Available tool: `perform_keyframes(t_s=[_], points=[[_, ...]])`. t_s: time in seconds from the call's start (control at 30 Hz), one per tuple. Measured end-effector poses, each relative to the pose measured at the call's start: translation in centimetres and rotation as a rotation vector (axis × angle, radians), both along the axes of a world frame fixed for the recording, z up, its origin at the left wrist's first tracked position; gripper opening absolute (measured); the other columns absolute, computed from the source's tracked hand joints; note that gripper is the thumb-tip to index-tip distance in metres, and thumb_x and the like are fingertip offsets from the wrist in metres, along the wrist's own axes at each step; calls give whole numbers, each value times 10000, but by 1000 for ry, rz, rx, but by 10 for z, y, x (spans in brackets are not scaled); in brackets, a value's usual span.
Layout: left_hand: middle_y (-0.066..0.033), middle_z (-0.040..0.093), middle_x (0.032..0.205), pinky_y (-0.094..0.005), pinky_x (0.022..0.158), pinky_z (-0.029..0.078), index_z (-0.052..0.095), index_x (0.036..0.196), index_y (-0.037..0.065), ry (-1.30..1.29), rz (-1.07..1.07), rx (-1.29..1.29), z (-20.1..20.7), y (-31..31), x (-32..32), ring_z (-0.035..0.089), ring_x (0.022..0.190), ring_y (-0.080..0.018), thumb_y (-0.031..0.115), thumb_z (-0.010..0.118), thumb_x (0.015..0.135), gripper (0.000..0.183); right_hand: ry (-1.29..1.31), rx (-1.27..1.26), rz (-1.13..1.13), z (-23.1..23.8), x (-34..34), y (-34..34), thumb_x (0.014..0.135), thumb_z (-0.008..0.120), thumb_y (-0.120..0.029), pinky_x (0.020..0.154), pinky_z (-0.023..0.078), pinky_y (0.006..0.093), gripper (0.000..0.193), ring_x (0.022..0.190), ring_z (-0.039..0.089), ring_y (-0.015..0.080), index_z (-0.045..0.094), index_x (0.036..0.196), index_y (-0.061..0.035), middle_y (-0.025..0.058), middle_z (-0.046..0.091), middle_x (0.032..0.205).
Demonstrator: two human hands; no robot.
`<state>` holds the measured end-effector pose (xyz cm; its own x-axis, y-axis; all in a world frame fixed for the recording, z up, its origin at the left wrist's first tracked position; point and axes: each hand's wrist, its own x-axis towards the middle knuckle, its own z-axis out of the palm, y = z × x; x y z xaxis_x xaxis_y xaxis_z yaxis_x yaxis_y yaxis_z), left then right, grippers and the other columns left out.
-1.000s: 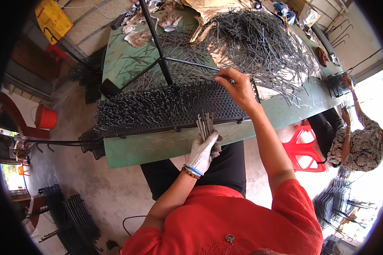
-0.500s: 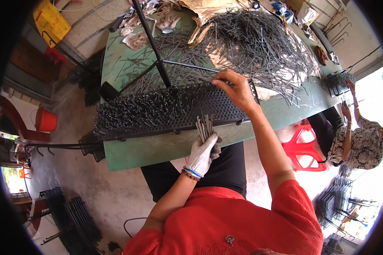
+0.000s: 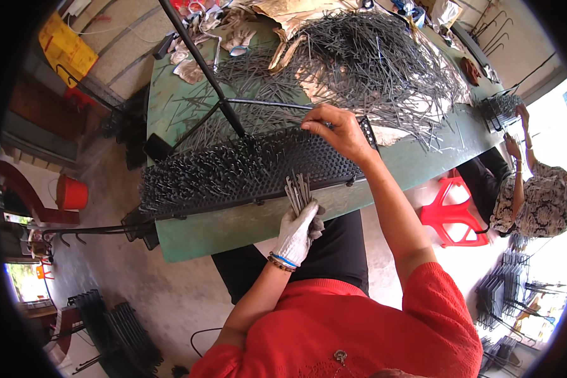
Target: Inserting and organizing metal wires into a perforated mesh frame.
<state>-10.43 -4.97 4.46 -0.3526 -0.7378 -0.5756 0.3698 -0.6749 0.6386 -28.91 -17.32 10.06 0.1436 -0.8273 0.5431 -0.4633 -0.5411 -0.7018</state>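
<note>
A white work glove covers my left hand [image 3: 298, 232], which is closed round a bundle of thin grey metal rods [image 3: 298, 191] standing up from the fist. This hand is at the near edge of a long black perforated rack [image 3: 318, 154]. Short rods [image 3: 201, 170] stand crowded in the rack's left and middle holes, while its right part shows bare holes. Over that right part, toward the far edge, my bare right hand [image 3: 341, 131] has thumb and forefinger close together. Whatever is between those fingertips, if anything, is too small to make out.
Behind the rack, a large heap of loose rods [image 3: 375, 53] covers the green table [image 3: 201, 236]. A black bar frame [image 3: 198, 57] rises over the rack. Used gloves [image 3: 236, 38] lie at the back left. At right are a red stool [image 3: 450, 211] and a co-worker [image 3: 535, 198] handling another rack.
The whole view has shifted and tilted slightly. My right hand stays above the rack's bare part, and my left hand still grips the rods at its near edge.
</note>
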Motion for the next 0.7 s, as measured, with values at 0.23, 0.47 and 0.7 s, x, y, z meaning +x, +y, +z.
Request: perform_keyframes(t_s=[0.23, 0.47, 0.7], points=[[-61, 640, 825, -208, 444, 453, 566, 964, 63, 3, 10, 0, -3, 0, 0, 572, 548, -84, 185, 634, 892, 157, 14, -14, 77, 1, 4, 0, 818, 690, -100, 677, 500, 327, 116, 766, 636, 238, 648, 887, -16, 92, 650, 828], [-63, 648, 834, -209, 440, 453, 573, 963, 50, -14, 4, -12, -2, -1, 1, 577, 557, -84, 187, 639, 891, 168, -9, 19, -22, 0, 1, 1, 829, 675, -109, 690, 500, 344, 116, 780, 637, 266, 645, 891, -16, 109, 644, 840], [-76, 649, 840, -207, 436, 449, 575, 975, 51, -6, -2, 5, -4, -2, -1, 581, 561, -89, 181, 637, 894, 166, -118, 156, -48, -6, 3, 0, 823, 681, -110, 658, 501, 341, 133, 731, 636, 266, 656, 905, -8, 125, 637, 816]])
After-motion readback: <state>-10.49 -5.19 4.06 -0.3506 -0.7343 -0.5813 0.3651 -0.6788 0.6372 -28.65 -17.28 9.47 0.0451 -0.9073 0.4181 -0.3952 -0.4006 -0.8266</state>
